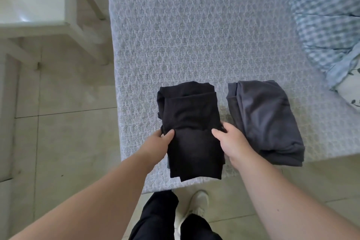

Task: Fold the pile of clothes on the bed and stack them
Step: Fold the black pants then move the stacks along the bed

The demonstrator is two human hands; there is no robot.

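Observation:
A folded black garment (191, 122) lies near the front edge of the bed (194, 35), which has a grey-white patterned cover. My left hand (157, 145) grips the garment's left side, thumb on top. On its right side my right hand (231, 142) holds it the same way. Just to the right lies a folded dark grey garment (266, 119), apart from the black one by a narrow strip of cover.
A blue-and-white checked quilt (321, 15) is bunched at the bed's right side. White furniture (39, 6) stands on the tiled floor (68, 142) to the left. My legs and a white shoe (196, 206) are below the bed's front edge.

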